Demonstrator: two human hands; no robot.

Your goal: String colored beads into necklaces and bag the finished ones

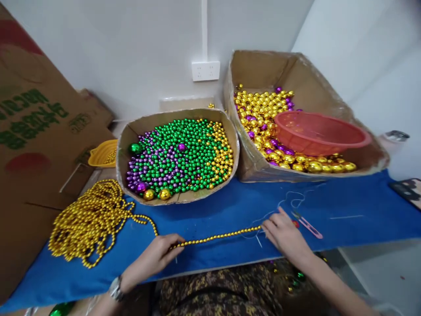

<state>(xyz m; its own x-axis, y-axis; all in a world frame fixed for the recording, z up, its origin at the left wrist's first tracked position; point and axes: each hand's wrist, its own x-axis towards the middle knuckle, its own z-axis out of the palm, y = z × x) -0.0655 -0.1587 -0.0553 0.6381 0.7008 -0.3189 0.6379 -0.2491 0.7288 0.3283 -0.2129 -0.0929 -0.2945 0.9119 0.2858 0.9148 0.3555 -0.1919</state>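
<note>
A string of small gold beads stretches almost straight between my two hands, just over the blue cloth. My left hand has its fingers closed around the string; from there the beads run back to a large heap of gold bead strands. At the other end my right hand pinches the string, its fingertips partly hidden. Thin clear thread loops around the right hand. Beside that hand lie pink thread snips.
One cardboard box holds green, purple and gold beads. Behind it to the right, a bigger box holds gold and purple balls and a red plastic basket. A yellow basket, bottle and phone are nearby.
</note>
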